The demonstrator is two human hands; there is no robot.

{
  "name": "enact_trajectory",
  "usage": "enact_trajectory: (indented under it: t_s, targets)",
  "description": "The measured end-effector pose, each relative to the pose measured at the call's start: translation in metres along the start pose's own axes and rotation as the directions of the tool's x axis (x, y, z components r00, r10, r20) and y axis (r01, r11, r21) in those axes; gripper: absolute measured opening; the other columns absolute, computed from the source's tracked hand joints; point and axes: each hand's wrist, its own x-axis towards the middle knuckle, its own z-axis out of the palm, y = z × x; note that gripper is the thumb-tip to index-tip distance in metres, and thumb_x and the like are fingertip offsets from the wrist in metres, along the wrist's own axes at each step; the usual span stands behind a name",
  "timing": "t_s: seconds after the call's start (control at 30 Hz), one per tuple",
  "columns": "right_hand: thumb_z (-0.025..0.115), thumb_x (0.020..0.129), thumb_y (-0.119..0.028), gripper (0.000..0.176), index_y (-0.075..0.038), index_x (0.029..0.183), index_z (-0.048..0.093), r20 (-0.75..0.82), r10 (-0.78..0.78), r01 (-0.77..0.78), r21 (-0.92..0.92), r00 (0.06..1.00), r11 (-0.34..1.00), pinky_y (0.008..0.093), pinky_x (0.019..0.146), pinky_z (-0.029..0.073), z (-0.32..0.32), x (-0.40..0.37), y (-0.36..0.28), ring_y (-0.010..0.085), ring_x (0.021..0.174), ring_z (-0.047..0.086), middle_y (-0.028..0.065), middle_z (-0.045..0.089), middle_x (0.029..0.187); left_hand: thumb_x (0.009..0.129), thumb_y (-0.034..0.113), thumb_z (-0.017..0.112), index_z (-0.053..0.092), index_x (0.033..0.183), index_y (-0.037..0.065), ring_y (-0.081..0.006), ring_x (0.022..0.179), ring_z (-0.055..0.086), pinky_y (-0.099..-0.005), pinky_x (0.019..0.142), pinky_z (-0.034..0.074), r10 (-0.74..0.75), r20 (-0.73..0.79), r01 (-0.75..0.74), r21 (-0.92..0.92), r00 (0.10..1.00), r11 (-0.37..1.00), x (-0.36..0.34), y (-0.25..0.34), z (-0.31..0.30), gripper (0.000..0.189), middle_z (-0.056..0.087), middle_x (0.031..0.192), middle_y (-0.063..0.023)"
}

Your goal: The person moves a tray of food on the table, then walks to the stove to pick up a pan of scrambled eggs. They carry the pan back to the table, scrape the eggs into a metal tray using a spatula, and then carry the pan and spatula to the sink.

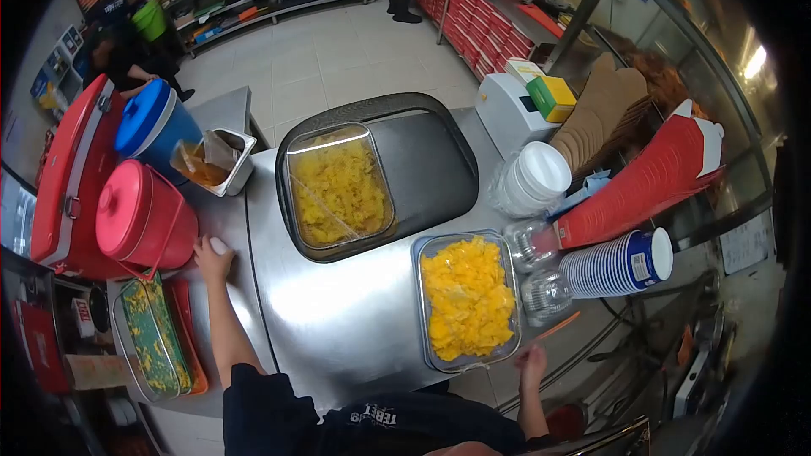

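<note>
My left hand is on the steel counter beside a pink lidded drink jug, fingers curled around a small pale rounded thing whose kind I cannot make out. Low on the right, my right hand is closed at the lower end of a thin orange stick, just off the corner of a clear tub. That tub is heaped with bright yellow shredded food. Farther back, a clear container of duller yellow food sits in the left part of a black tray.
At left are a red cooler box, a blue jug, a metal container and a green-bottomed tub. White lids, blue cups and red cartons line the right. Another person bends at the far left.
</note>
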Motion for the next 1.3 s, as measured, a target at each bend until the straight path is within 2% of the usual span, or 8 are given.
enact_trajectory:
  t_s: [0.23, 0.4, 0.63, 0.9, 1.1, 1.17, 1.2, 1.3]
  targets:
    - [0.039, 0.091, -0.017, 0.028, 0.004, 0.105, 0.052, 0.34, -0.463, 0.509, -0.056, 0.818, 0.859, 0.0277, 0.085, 0.039, 0.139, 0.062, -0.176, 0.0164, 0.096, 0.052, 0.0108, 0.056, 0.101, 0.077, 0.034, 0.059, 0.037, 0.125, 0.009, -0.0324, 0.119, 0.031, -0.041, 0.098, 0.023, 0.408, -0.279, -0.493, -0.445, 0.87, 0.748, -0.024, 0.06, 0.033, 0.059, 0.03, 0.131, -0.0149]
    - [0.033, 0.093, -0.029, 0.043, 0.003, 0.12, 0.043, 0.377, -0.599, 0.671, -0.089, 0.707, 0.736, 0.0292, 0.095, 0.031, 0.287, 0.259, -0.181, 0.0205, 0.113, 0.044, 0.012, 0.046, 0.123, 0.083, 0.059, 0.031, 0.033, 0.13, 0.01, -0.0277, 0.124, 0.02, -0.0451, 0.1, 0.01, -0.325, 0.392, 0.49, -0.464, 0.861, 0.738, -0.048, 0.143, 0.058, 0.067, 0.027, 0.133, -0.0163]
    - [0.032, 0.089, -0.048, 0.054, -0.006, 0.12, 0.047, 0.649, 0.079, -0.174, 0.082, 0.757, 0.981, 0.0304, 0.094, 0.032, 0.32, 0.268, -0.204, 0.0202, 0.109, 0.046, 0.0069, 0.051, 0.12, 0.077, 0.07, 0.028, 0.021, 0.135, 0.012, -0.0305, 0.129, 0.007, -0.0453, 0.101, 0.0, -0.115, 0.555, 0.528, -0.679, 0.824, 0.509, -0.038, 0.138, 0.079, 0.082, 0.011, 0.139, -0.0172]
    - [0.037, 0.086, -0.049, 0.055, -0.012, 0.127, 0.04, 0.563, -0.188, 0.06, 0.238, 0.805, 0.969, 0.0252, 0.08, 0.033, 0.267, 0.185, -0.276, 0.0142, 0.104, 0.044, 0.0027, 0.048, 0.119, 0.085, 0.057, 0.032, 0.037, 0.128, 0.01, -0.0123, 0.085, 0.05, -0.022, 0.07, 0.039, 0.232, 0.322, 0.324, -0.946, 0.918, 0.031, -0.043, 0.131, 0.004, 0.065, 0.046, 0.117, -0.0118]
    - [0.046, 0.085, -0.031, 0.048, -0.012, 0.129, 0.038, 0.606, -0.695, -0.046, 0.765, 0.387, 0.642, 0.0294, 0.089, 0.034, 0.287, 0.106, -0.353, 0.0148, 0.107, 0.046, 0.0069, 0.04, 0.129, 0.088, 0.038, 0.044, 0.053, 0.095, 0.013, -0.0031, 0.036, 0.025, -0.0189, 0.033, 0.022, 0.108, 0.244, 0.266, -0.84, 0.964, -0.473, -0.022, 0.027, -0.145, 0.028, 0.039, 0.059, 0.0057]
    - [0.054, 0.078, -0.017, 0.038, -0.01, 0.115, 0.051, 0.781, -0.338, 0.536, 0.005, 0.525, 0.844, 0.0306, 0.077, 0.043, 0.323, 0.15, -0.299, 0.0167, 0.09, 0.055, 0.0095, 0.057, 0.106, 0.089, 0.031, 0.043, 0.05, 0.085, 0.012, -0.0038, 0.034, 0.025, -0.0163, 0.032, 0.022, -0.225, 0.096, -0.012, -0.899, 0.97, -0.438, -0.05, 0.051, -0.21, 0.02, 0.039, 0.06, 0.0048]
    - [0.057, 0.071, -0.009, 0.026, -0.007, 0.097, 0.06, 0.886, -0.182, 0.806, -0.282, 0.427, 0.52, 0.0313, 0.061, 0.048, 0.35, 0.189, -0.242, 0.0188, 0.07, 0.059, 0.0078, 0.063, 0.079, 0.09, 0.029, 0.041, 0.05, 0.085, 0.012, -0.0036, 0.035, 0.026, -0.0171, 0.032, 0.025, 0.133, -0.04, 0.031, -0.871, 0.99, -0.491, -0.042, 0.027, -0.227, 0.021, 0.039, 0.061, 0.005]
    - [0.056, 0.069, -0.006, 0.013, 0.002, 0.079, 0.058, 0.889, 0.231, 0.488, -0.416, 0.395, 0.768, 0.0316, 0.047, 0.049, 0.357, 0.135, -0.19, 0.0165, 0.053, 0.061, 0.0114, 0.061, 0.065, 0.093, 0.026, 0.033, 0.051, 0.102, 0.009, -0.0034, 0.046, 0.039, -0.0192, 0.041, 0.038, 0.474, -0.355, -0.175, -0.907, 0.806, -0.383, -0.02, -0.048, -0.287, 0.027, 0.046, 0.073, 0.0048]
